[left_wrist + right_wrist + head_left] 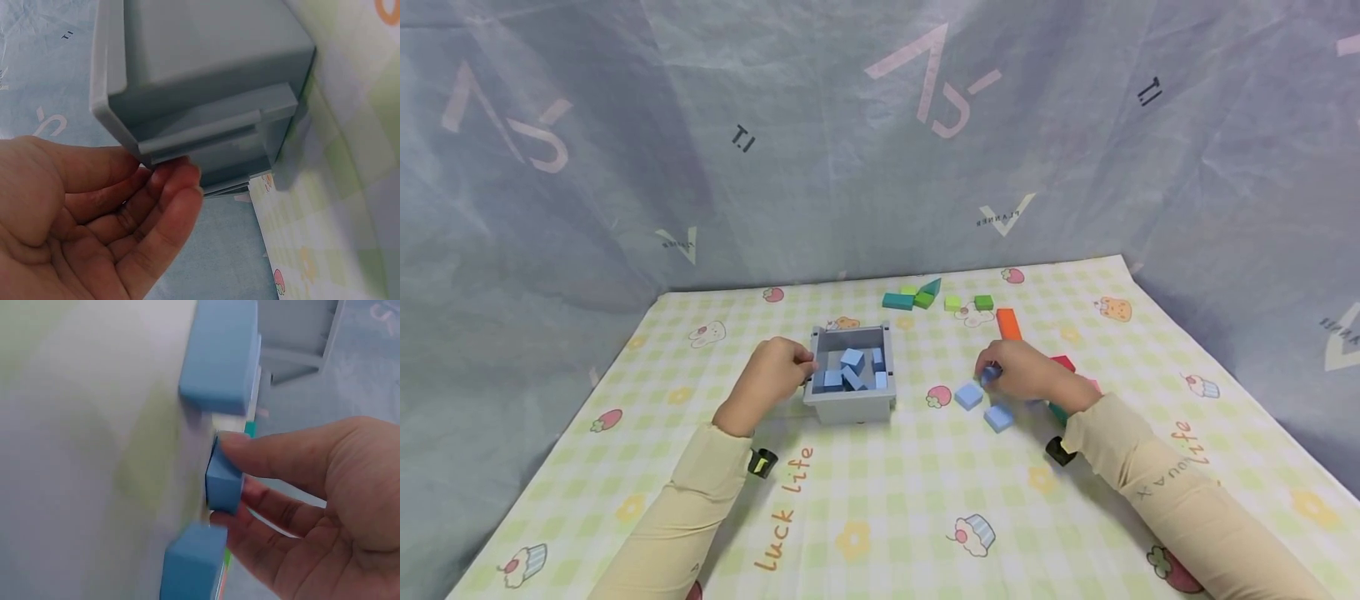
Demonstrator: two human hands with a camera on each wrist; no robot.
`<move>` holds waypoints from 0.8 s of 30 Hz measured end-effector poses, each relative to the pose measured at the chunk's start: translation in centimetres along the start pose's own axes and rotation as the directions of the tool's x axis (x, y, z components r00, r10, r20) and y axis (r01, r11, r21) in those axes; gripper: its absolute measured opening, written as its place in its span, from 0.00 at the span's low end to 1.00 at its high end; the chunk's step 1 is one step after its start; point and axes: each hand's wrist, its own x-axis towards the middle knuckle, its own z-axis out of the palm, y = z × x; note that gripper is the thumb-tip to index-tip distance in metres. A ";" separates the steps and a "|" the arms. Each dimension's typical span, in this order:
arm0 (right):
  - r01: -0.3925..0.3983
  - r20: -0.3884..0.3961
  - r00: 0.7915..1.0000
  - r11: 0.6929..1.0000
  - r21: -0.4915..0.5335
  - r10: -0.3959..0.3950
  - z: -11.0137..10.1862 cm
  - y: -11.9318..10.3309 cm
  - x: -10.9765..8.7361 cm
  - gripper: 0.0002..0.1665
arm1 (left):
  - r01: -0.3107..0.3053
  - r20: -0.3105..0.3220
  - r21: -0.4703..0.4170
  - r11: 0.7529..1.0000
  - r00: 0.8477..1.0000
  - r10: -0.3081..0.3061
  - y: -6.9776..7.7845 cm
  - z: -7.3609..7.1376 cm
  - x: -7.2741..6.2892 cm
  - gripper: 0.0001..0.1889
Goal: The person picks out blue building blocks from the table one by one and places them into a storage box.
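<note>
My left hand (773, 368) grips the left side edge of a grey plastic bin (853, 410), thumb and fingers at its ledge (200, 134) in the left wrist view. Inside the bin lie several light-blue blocks (853, 360). To the right, my right hand (1026, 371) pinches a small blue block (224, 484) between thumb and fingertips, close over the cloth. Two more blue blocks, one nearer the bin (969, 396) and another nearer me (998, 417), rest beside that hand. Part of a further blue piece is hidden under the palm.
Green and teal blocks (898, 301) lie toward the back of the checked tablecloth (917, 492). An orange block (1009, 324) sits just beyond my right hand. Red block (1063, 362) and teal block (1057, 412) show partly behind the right wrist. A grey-blue curtain (820, 167) hangs behind.
</note>
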 end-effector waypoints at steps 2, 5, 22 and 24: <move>0.007 -0.039 0.999 1.000 -0.010 -0.008 -0.4 0.4 0.2 0.11 | -0.003 -0.001 -0.007 1.000 1.000 0.003 0.0 0.0 0.0 0.07; 0.021 -0.115 0.993 1.000 -0.012 -0.022 -1.2 0.3 0.7 0.12 | -0.006 -0.004 -0.015 1.000 1.000 0.006 0.0 -0.1 0.0 0.07; 0.228 -0.230 0.949 0.974 0.021 -0.217 -2.7 -10.2 5.5 0.10 | -0.002 0.005 -0.016 1.000 1.000 0.002 -0.2 0.0 -0.1 0.07; 0.254 -0.212 0.946 0.967 0.013 -0.246 -2.1 -11.1 5.9 0.11 | -0.011 0.004 -0.012 1.000 1.000 0.011 -0.1 0.0 -0.1 0.07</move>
